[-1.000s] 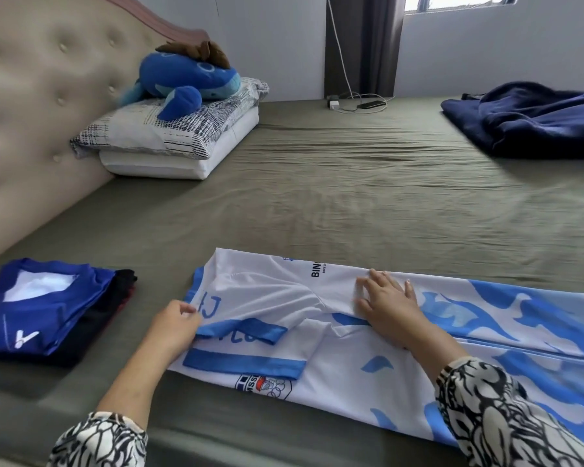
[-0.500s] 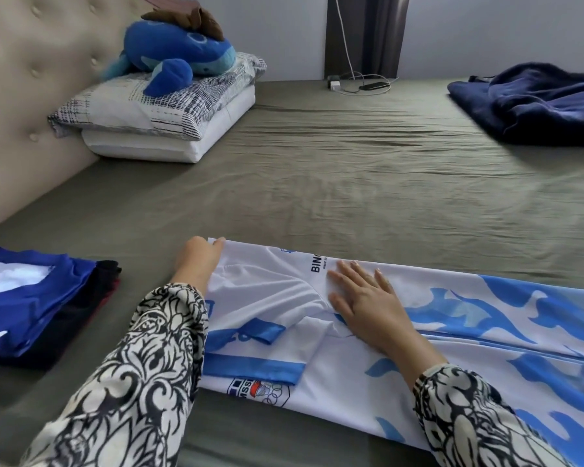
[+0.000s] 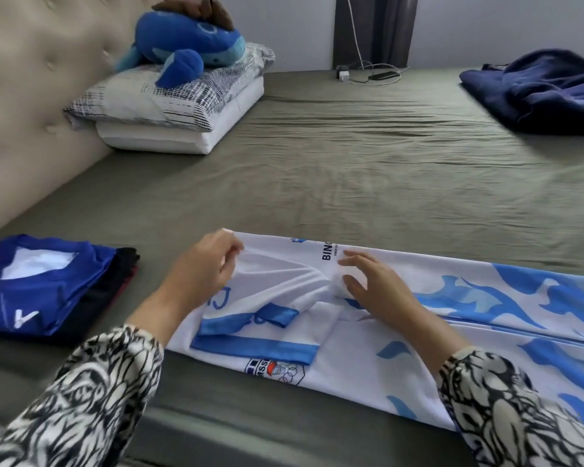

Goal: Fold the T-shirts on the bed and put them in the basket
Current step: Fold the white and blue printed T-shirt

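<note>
The white-and-blue T-shirt [image 3: 402, 315] lies flat along the near edge of the bed [image 3: 351, 170], already narrowed into a long strip with its sleeves turned in. The left hand [image 3: 204, 269] pinches the far corner of the shirt's collar end between thumb and fingers. The right hand [image 3: 373, 288] sits just beside it on the cloth, fingers spread and loosely bent, pressing rather than gripping. To the left of the shirt rests a stack of folded T-shirts [image 3: 44, 284], a blue one on top, so I judge that part done. This shirt, I would say, lacks its crosswise folds. No basket is in sight, so the putting away looks wholly ahead. Beyond the shirt, a navy blanket [image 3: 540, 89] lies far right.
</note>
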